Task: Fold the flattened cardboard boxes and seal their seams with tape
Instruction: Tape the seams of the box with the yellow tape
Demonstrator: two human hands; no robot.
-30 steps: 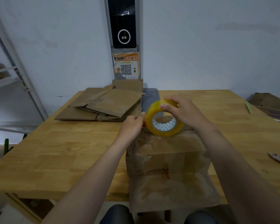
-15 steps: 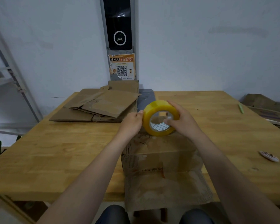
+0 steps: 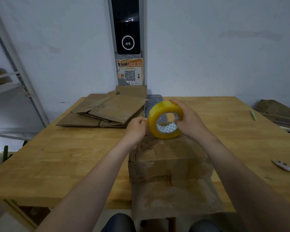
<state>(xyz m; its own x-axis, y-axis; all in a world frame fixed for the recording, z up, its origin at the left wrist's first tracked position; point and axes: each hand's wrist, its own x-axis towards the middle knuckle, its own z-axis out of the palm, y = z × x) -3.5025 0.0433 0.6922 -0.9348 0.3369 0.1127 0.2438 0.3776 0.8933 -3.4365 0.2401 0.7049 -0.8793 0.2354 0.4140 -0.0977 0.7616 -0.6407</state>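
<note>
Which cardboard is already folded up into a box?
The box nearest the person, under the tape roll: it stands with sides up. The stack at far left lies flat.

Illumination is dim, cool and diffuse, with no single source in view; the pale grey plaster wall (image 3: 208, 64) reads bluish, and the light wooden table (image 3: 65, 156) shows only faint, soft-edged shadow under the stack of flattened brown cardboard (image 3: 107, 111). A small specular glare sits on the glossy black wall panel (image 3: 127, 22). Wide-angle distortion slants the grey metal shelf frame (image 3: 15, 64) at the left edge, and the bare forearms (image 3: 90, 190) at the bottom are soft, with fine detail smeared throughout.
</note>
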